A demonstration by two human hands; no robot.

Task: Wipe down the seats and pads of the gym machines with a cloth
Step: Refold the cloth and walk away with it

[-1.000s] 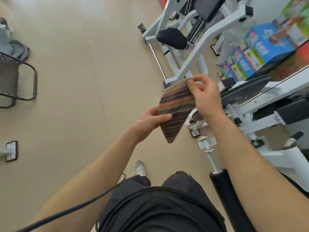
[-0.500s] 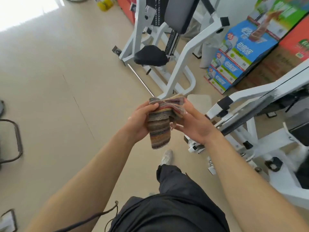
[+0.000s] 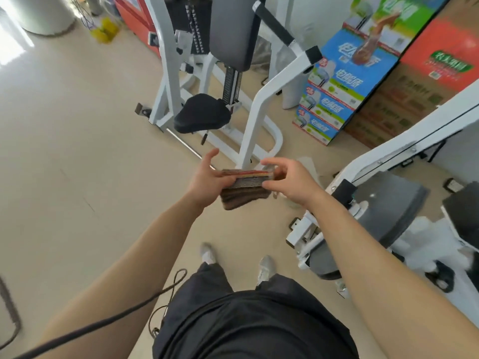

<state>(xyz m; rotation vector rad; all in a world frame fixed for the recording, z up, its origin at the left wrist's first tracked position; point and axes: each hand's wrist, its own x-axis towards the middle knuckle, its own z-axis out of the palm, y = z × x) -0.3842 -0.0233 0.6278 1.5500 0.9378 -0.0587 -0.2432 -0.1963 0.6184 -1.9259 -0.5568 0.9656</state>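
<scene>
A striped, multicoloured cloth [image 3: 245,190], folded into a thick wad, hangs at chest height between both hands. My left hand [image 3: 208,178] grips its left side with the thumb raised. My right hand [image 3: 289,181] pinches its right side from above. Ahead stands a white gym machine with a black seat [image 3: 202,114] and a grey back pad [image 3: 232,29]. To the right, a second white machine shows a grey pad [image 3: 388,200] below my right forearm.
Stacked blue, green and red cartons [image 3: 344,81] line the wall at the right. White frame legs [image 3: 261,117] of the machine rise just beyond my hands. A dark cable [image 3: 108,320] trails across the beige floor at lower left. My feet [image 3: 264,266] are below.
The cloth has gone from a spread triangle to a compact folded wad. The view has swung up toward the machine with the black seat, which is now closer.
</scene>
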